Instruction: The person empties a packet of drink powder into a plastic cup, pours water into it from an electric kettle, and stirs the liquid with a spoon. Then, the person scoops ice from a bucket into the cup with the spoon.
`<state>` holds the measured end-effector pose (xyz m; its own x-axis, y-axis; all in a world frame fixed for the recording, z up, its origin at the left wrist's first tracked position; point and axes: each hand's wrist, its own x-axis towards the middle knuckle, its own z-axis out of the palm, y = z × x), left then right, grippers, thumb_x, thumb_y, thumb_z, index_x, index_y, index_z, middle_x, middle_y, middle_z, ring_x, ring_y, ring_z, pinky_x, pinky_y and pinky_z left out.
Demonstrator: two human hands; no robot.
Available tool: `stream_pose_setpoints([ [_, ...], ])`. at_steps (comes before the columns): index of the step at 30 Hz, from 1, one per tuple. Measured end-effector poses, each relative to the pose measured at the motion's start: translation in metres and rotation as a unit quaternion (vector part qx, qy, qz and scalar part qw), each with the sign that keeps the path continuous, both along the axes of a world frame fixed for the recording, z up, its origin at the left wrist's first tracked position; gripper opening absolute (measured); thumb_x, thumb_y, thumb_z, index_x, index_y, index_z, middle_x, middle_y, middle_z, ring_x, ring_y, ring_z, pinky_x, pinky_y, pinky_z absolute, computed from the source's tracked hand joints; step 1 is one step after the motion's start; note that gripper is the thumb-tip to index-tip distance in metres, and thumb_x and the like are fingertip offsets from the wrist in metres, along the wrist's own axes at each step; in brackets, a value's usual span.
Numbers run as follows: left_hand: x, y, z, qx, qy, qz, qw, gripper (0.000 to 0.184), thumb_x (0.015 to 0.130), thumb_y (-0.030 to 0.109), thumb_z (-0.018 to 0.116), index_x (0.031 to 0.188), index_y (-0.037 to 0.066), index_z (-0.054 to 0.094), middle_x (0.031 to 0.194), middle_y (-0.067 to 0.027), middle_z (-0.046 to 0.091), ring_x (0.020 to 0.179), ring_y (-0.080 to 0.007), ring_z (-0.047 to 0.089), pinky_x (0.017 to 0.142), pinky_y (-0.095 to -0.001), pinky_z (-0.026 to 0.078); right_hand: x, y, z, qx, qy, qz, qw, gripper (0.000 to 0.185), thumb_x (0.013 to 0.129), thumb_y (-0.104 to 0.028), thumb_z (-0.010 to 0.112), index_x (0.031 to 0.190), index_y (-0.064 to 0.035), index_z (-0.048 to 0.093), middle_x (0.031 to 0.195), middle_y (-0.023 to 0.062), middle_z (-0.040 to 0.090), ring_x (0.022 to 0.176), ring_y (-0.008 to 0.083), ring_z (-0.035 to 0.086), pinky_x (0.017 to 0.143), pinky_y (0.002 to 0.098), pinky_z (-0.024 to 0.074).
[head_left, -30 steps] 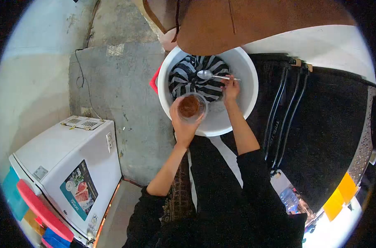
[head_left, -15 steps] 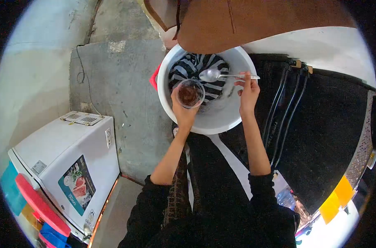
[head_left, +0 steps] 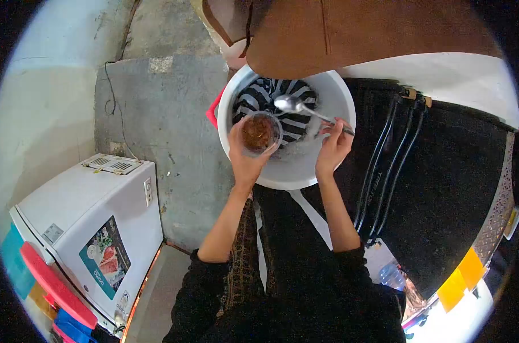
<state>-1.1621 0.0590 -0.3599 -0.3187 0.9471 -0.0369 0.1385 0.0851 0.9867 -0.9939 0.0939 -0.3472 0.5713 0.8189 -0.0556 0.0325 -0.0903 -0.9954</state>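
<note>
My left hand [head_left: 246, 163] is closed around a small clear plastic cup [head_left: 277, 136] with brown, grainy contents [head_left: 257, 132]. Pinched by its handle in my right hand [head_left: 335, 147] is a metal spoon [head_left: 289, 103], its bowl pointing left, just above and right of the cup. Both are held over a large white tub [head_left: 293, 180]. Inside the tub lies black-and-grey striped cloth [head_left: 293, 127], and its right part looks wet or foamy. The cup covers part of the cloth.
A brown rounded board or seat [head_left: 362, 34] overhangs the tub's far edge. To the right is a black surface [head_left: 436, 188] with black tubes [head_left: 379, 166]. A white chest freezer [head_left: 93, 223] stands at the left, and a cord [head_left: 112, 97] runs along the grey floor [head_left: 185, 143].
The spoon's handle end has swung down toward me, so the spoon now slants. My right hand has moved down and left. The cup has tilted, showing more of its brown contents.
</note>
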Motion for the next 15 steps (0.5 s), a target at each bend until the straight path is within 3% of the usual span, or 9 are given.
stream_pose_setpoints([
  [3, -0.01, -0.015, 0.015, -0.018, -0.031, 0.017, 0.999, 0.091, 0.058, 0.009, 0.085, 0.129, 0.002, 0.03, 0.13, -0.015, 0.043, 0.122, -0.0256, 0.043, 0.105, -0.0419, 0.034, 0.014, 0.01, -0.042, -0.048, -0.026, 0.03, 0.998, 0.026, 0.097, -0.026, 0.047, 0.104, -0.0013, 0.052, 0.087, 0.0089, 0.066, 0.063, 0.0085, 0.055, 0.05, 0.0227, 0.037],
  [5, -0.018, -0.023, 0.02, -0.033, -0.035, 0.037, 0.998, 0.092, 0.057, 0.01, 0.086, 0.13, 0.002, 0.029, 0.13, -0.0151, 0.043, 0.123, -0.0257, 0.042, 0.106, -0.0435, 0.034, 0.018, 0.015, -0.079, -0.049, -0.024, 0.029, 0.998, 0.026, 0.097, -0.026, 0.048, 0.1, -0.001, 0.055, 0.087, 0.0086, 0.066, 0.065, 0.0097, 0.057, 0.052, 0.0225, 0.0401],
  [7, -0.025, -0.027, 0.024, -0.016, -0.008, 0.022, 1.0, 0.093, 0.057, 0.011, 0.086, 0.13, 0.002, 0.029, 0.131, -0.0152, 0.042, 0.124, -0.0263, 0.042, 0.105, -0.0462, 0.033, 0.017, 0.021, -0.1, -0.05, -0.106, 0.069, 0.991, 0.025, 0.095, -0.025, 0.051, 0.098, -0.0014, 0.057, 0.083, 0.0083, 0.067, 0.067, 0.0112, 0.061, 0.056, 0.0237, 0.0448],
  [10, -0.028, -0.031, 0.035, -0.028, -0.039, 0.025, 0.999, 0.093, 0.059, 0.011, 0.085, 0.132, 0.003, 0.028, 0.131, -0.0155, 0.042, 0.124, -0.0271, 0.042, 0.106, -0.0461, 0.032, 0.012, 0.025, -0.118, -0.157, -0.153, 0.101, 0.97, 0.024, 0.094, -0.025, 0.052, 0.097, -0.0024, 0.058, 0.079, 0.0092, 0.068, 0.067, 0.0171, 0.064, 0.062, 0.0291, 0.0487],
  [13, -0.028, -0.034, 0.035, 0.008, -0.021, 0.027, 0.999, 0.086, 0.059, 0.006, 0.084, 0.127, -0.001, 0.032, 0.129, -0.0183, 0.045, 0.119, -0.0277, 0.047, 0.103, -0.0411, 0.037, -0.006, 0.034, -0.128, -0.072, -0.244, 0.054, 0.966, 0.025, 0.094, -0.028, 0.051, 0.098, -0.0054, 0.059, 0.079, 0.0106, 0.068, 0.066, 0.0226, 0.065, 0.063, 0.0345, 0.0492],
  [15, -0.028, -0.036, 0.036, -0.001, -0.022, 0.016, 1.0, 0.085, 0.06, 0.005, 0.084, 0.127, -0.001, 0.032, 0.129, -0.0183, 0.045, 0.119, -0.0279, 0.047, 0.103, -0.0412, 0.037, -0.013, 0.036, -0.11, -0.112, -0.268, 0.053, 0.956, 0.025, 0.094, -0.029, 0.049, 0.099, -0.0065, 0.059, 0.081, 0.011, 0.069, 0.067, 0.0243, 0.065, 0.064, 0.0358, 0.0491],
])
